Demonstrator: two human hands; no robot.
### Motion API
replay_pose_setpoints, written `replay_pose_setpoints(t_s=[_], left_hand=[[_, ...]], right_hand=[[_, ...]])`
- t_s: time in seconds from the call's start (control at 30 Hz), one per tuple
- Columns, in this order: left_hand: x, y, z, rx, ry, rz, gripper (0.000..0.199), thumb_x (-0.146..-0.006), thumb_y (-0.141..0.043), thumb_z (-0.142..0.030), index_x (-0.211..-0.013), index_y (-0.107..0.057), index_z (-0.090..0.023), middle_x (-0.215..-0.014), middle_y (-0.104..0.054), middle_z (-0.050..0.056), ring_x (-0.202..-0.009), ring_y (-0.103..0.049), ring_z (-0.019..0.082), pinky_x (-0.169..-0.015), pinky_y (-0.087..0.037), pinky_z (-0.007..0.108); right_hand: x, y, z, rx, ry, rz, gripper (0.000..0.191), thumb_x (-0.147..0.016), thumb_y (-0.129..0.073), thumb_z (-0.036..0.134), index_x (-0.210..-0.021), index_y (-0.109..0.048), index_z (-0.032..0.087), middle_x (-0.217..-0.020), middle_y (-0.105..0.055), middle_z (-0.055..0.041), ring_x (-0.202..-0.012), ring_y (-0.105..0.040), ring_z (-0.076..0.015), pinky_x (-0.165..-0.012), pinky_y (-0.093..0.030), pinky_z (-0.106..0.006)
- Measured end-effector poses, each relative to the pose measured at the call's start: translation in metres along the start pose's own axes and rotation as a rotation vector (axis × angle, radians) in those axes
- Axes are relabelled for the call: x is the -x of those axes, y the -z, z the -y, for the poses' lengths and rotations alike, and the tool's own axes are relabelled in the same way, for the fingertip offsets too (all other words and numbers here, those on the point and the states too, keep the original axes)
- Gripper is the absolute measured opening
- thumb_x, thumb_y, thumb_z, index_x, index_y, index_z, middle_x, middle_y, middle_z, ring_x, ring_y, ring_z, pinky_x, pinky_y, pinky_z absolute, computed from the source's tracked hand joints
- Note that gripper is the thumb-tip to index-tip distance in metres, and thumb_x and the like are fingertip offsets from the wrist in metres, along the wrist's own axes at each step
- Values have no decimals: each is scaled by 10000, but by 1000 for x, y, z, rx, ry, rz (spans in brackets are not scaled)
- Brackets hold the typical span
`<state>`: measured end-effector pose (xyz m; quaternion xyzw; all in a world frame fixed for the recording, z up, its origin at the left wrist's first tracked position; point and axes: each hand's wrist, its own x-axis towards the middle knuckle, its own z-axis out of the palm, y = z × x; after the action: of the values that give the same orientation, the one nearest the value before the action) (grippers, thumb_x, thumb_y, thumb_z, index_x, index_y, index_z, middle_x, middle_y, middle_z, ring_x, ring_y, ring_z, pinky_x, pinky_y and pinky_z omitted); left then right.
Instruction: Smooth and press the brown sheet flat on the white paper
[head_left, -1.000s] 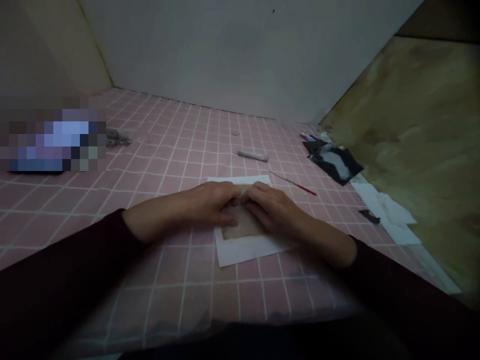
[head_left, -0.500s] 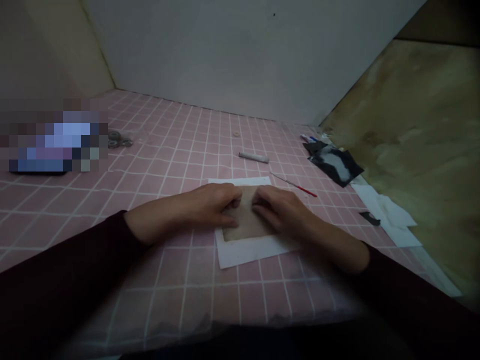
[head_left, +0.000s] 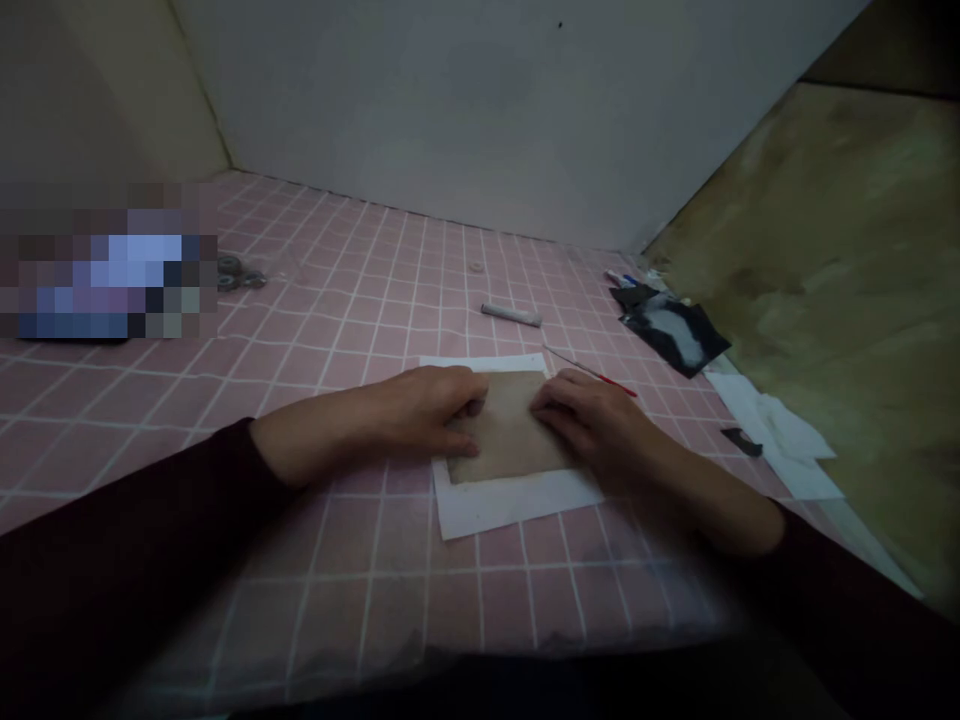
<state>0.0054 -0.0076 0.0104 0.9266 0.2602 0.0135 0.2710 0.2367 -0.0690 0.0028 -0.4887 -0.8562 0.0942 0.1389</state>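
A tan, square sheet lies on a larger white paper on the pink checked cloth. My left hand rests on the left part of the tan sheet, its fingers curled under and the thumb apart from them. Over the right part of the sheet is my right hand, with thumb and fingertips brought together near the surface. Whether anything small is between those fingertips is too dark to make out.
Beyond the paper lie a thin tool with a red handle, a grey tube and a small ring. Black packets and white sheets line the right side. Scissors sit at the left beside a pixelated area.
My right hand has moved to the right across the tan sheet, uncovering more of its middle. My left hand has stayed in place on the sheet. The view has shifted slightly.
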Motion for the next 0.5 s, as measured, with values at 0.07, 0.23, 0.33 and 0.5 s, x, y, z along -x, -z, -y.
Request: replay_pose_setpoints(t_s=[0.07,0.23,0.33,0.5], left_hand=[[0,0,1,0,5,-9,286,-711,-620,-385,-873,-483,-193,-829,-553,-3,-683,-479,118,-595,-319,245],[0,-1,1,5,4,-10,274,-724,-603,-389,-872,-480,-194,-816,-546,-4,-683,-477,121,-605,-324,249],[1,0,0,6,11,-7,280,-720,-615,-383,-879,-483,-193,-815,-548,-6,-668,-471,113,-598,-316,246],[0,-1,1,1,7,-18,276,-718,-616,-388,-860,-482,-194,-812,-547,-8,-669,-475,113,-599,-320,245]], right_hand=[[-2,-1,3,1,15,14,123,-894,-459,149,-860,-569,191,-882,-561,-61,-807,-534,-174,-723,-414,-298],[-12,-8,12,-56,85,0,62,-875,-481,146,-908,-518,184,-891,-573,-53,-778,-532,-162,-704,-414,-286],[-4,-2,1,-33,2,-23,78,-834,-551,127,-838,-501,188,-804,-567,-20,-722,-520,-146,-661,-398,-262],[-7,-2,6,-7,32,0,90,-875,-495,136,-846,-573,170,-855,-569,-62,-811,-540,-174,-725,-418,-295]])
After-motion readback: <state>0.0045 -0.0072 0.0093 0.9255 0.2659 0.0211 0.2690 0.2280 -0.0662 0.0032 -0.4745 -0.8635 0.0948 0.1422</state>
